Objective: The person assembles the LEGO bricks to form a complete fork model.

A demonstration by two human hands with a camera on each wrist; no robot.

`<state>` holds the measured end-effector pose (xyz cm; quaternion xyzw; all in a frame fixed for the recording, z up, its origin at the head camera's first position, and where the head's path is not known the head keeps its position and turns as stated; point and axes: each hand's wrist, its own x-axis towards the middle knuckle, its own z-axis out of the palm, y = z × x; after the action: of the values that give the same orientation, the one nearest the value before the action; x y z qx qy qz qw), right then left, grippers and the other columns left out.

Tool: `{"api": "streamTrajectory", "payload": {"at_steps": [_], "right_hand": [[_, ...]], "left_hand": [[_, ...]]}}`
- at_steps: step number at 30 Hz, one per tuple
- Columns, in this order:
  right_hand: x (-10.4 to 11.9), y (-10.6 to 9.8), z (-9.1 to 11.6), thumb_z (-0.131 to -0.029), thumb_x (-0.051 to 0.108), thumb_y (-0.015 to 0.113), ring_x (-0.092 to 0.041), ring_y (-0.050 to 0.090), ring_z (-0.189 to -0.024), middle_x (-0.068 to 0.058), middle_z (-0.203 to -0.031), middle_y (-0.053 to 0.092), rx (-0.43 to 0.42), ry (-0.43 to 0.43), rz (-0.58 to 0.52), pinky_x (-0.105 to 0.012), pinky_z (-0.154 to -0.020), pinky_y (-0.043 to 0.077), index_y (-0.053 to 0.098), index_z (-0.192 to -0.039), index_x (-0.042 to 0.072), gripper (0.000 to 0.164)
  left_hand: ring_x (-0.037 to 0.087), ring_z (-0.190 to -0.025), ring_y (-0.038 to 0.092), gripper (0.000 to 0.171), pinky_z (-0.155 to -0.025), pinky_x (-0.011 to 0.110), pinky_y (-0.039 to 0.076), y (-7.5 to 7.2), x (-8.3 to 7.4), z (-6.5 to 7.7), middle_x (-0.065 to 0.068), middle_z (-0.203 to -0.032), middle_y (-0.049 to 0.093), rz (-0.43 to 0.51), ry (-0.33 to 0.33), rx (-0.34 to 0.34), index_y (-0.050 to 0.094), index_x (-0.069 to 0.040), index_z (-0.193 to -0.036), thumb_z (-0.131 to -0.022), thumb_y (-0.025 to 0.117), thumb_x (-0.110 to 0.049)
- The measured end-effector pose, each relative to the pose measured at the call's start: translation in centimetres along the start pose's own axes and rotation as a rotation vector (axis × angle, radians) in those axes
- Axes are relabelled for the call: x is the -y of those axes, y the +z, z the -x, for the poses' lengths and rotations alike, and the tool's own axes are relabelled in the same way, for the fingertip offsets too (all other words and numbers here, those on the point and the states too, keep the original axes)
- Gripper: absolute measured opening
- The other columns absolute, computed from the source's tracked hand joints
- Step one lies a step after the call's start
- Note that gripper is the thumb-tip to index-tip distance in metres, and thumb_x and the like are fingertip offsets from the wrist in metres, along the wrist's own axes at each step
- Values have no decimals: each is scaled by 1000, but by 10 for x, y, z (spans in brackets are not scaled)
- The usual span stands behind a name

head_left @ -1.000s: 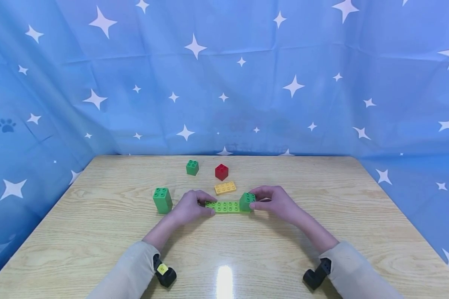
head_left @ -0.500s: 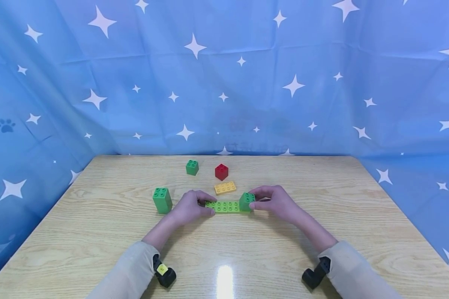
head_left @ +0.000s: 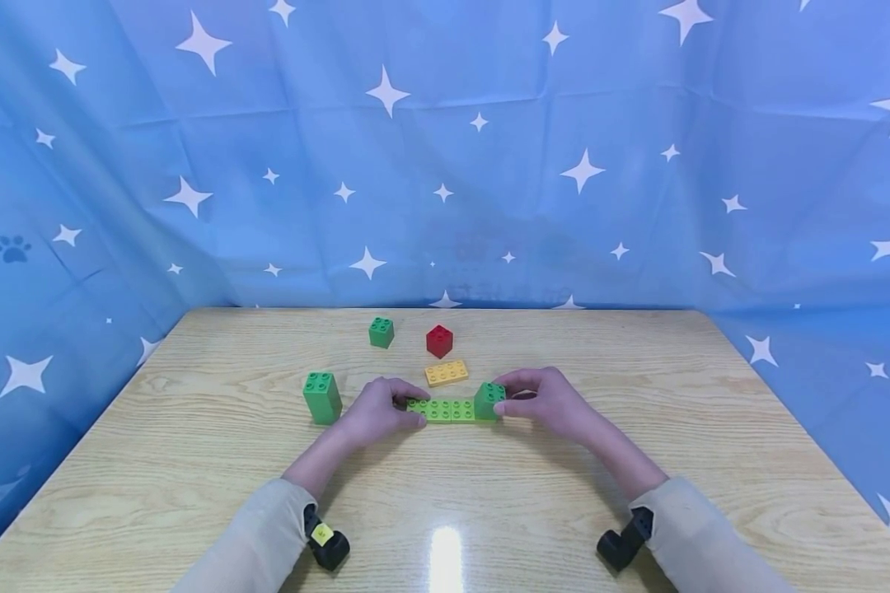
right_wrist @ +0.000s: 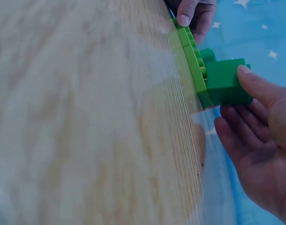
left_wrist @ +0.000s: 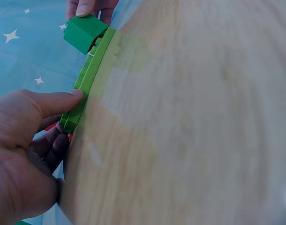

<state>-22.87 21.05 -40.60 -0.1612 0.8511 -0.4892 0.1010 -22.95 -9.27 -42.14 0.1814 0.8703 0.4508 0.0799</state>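
Two light green building-block plates [head_left: 451,410] lie end to end in a strip on the table. My left hand [head_left: 377,412] pinches the strip's left end between thumb and fingers. A dark green building block [head_left: 487,401] stands on the right end of the strip, and my right hand [head_left: 545,403] pinches it. Seen from the left wrist, this dark green block [left_wrist: 85,33] leans a little, with a narrow gap under one side. The right wrist view shows the thumb on the block [right_wrist: 225,80]; whether its studs are fully engaged I cannot tell.
A tall green block [head_left: 322,399] stands left of my left hand. Behind the strip lies a yellow-orange plate [head_left: 446,373]. Farther back are a red block [head_left: 439,341] and a small green block [head_left: 381,333]. A blue starry curtain [head_left: 445,165] hangs behind the wooden table [head_left: 230,412].
Both hands keep their holds, and the blocks stay where they were. Only the right wrist and its camera have shifted very slightly to the left.
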Motion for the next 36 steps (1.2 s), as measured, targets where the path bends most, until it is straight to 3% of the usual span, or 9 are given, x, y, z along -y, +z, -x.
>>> {"api": "streamTrajectory", "payload": {"at_steps": [19, 29, 36], "right_hand": [[9, 1, -3, -89, 17, 82, -22, 70, -100, -10, -111, 73, -13, -47, 149, -35, -84, 59, 72, -125, 0, 41], [10, 2, -6, -89, 17, 83, -21, 71, -100, -6, -107, 73, -3, -34, 176, -31, -80, 60, 73, -124, 3, 39], [12, 2, -9, -89, 15, 82, -18, 71, -94, -1, -98, 73, 42, -132, 238, -31, -81, 59, 75, -118, 2, 32]], "left_hand": [[18, -90, 55, 31, -81, 33, 47, -1, 0, -1, 4, -109, 69, 16, 1, 3, 77, -6, -117, -86, 80, -7], [17, -87, 54, 31, -78, 32, 47, 0, -1, -1, 4, -106, 69, 19, 12, 5, 77, -5, -117, -86, 80, -5], [17, -88, 54, 31, -79, 32, 47, 0, 1, -1, 4, -106, 69, 18, 11, 1, 77, -5, -117, -86, 80, -6]]}}
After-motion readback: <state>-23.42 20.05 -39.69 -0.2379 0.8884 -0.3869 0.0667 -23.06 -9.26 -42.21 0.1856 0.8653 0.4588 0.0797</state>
